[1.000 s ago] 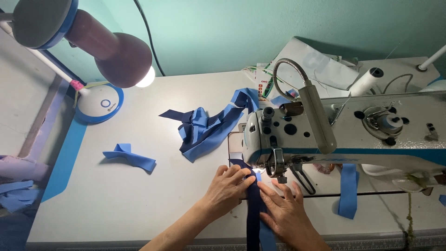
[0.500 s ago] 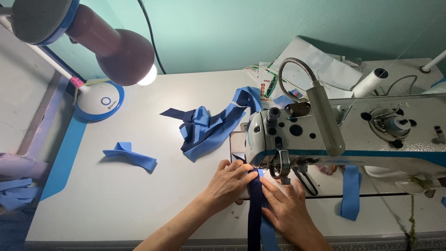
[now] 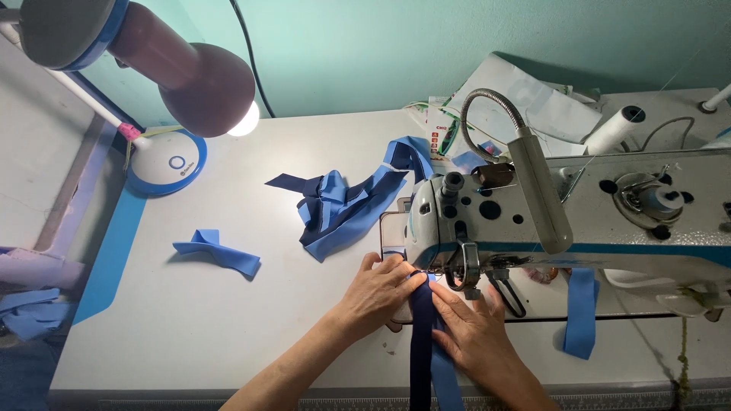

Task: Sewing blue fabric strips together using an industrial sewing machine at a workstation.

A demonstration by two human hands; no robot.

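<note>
We press a long dark navy fabric strip (image 3: 421, 335) flat under the needle of the white sewing machine (image 3: 533, 217), our left hand (image 3: 378, 293) and right hand (image 3: 472, 331) open, fingers spread on it. One loose blue strip pile (image 3: 343, 202) lies behind, one folded light blue strip (image 3: 215, 253) left, and one brown lamp (image 3: 194, 76) above.

A dark navy fabric strip (image 3: 421, 335) lies flat on the bench, running from the near edge straight up to the sewing machine's presser foot. A lighter blue strip (image 3: 445, 377) lies just beside it, touching its right edge.
</note>
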